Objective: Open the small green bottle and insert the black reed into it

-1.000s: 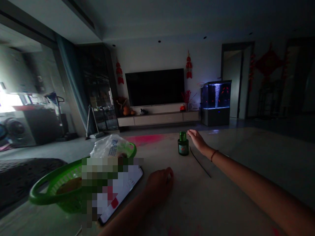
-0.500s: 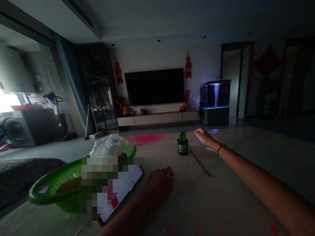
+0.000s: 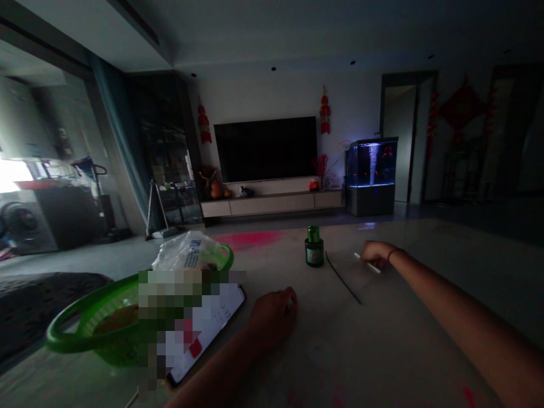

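Note:
My right hand (image 3: 376, 253) is low over the table, fingers closed around the middle of a short, thin white stick (image 3: 374, 268). Both ends of the stick show past the fingers. My left hand (image 3: 274, 314) rests on the table in a loose curl; I see nothing in it. Between the hands, farther off, stands a small green bottle (image 3: 315, 251) with a shiny green cap. A thin dark stick (image 3: 342, 277) lies just right of the bottle, touching neither hand.
Left of my left hand lies a phone (image 3: 212, 323), lit and partly blurred out. Beside it stands a green basket (image 3: 70, 340) with a clear plastic bag (image 3: 187, 249) on top. Beyond the table (image 3: 408, 340) are a television (image 3: 267, 148) and a lit fish tank (image 3: 372, 164).
My right hand has come down and nearer from beyond the white stick, and its fingers have closed on it. My left hand, the bottle and the dark stick stay in place.

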Demonstrator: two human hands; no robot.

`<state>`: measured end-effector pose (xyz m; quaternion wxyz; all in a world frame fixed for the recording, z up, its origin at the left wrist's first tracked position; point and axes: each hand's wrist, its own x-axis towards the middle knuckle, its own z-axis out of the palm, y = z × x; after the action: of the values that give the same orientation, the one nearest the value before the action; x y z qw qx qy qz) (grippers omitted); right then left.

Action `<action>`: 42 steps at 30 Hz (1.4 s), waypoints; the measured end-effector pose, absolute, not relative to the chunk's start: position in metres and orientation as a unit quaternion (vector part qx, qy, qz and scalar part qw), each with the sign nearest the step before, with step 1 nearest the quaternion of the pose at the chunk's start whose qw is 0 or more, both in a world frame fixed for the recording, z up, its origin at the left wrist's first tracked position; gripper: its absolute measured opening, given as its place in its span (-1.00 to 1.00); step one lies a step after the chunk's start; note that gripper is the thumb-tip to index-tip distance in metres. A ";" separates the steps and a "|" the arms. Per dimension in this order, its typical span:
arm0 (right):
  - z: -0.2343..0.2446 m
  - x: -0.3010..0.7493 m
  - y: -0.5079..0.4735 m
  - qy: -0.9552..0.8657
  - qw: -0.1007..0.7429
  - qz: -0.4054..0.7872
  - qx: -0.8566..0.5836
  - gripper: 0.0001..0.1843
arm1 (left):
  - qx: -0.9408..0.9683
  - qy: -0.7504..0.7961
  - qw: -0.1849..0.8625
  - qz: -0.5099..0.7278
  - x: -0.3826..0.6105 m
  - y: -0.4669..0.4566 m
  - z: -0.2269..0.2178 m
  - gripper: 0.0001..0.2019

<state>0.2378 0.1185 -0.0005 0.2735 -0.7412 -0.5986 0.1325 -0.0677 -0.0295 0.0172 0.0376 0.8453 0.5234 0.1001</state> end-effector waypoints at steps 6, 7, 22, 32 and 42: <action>0.003 0.192 0.119 -0.654 0.122 0.206 -0.718 -0.77 | 0.840 0.533 0.049 0.090 -0.067 -0.031 0.020 -0.83; 0.003 0.185 0.118 -0.665 0.117 0.204 -0.709 -0.77 | 0.840 0.533 0.049 0.093 -0.067 -0.031 0.019 -0.83; -0.010 0.161 0.120 -0.723 0.208 0.033 -0.658 -0.79 | 0.839 0.534 0.047 0.089 -0.067 -0.032 0.019 -0.79; -0.017 0.183 0.130 -0.697 0.228 0.037 -0.679 -0.84 | 0.844 0.524 0.044 0.101 -0.070 -0.028 0.015 -0.80; -0.020 0.212 0.111 -0.670 0.249 0.060 -0.697 -0.79 | 0.842 0.529 0.036 0.102 -0.069 -0.028 0.014 -0.81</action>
<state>0.2121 0.1105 -0.0204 0.2492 -0.6970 -0.6697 0.0601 -0.0693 -0.0280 0.0136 0.0358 0.8416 0.5291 0.1024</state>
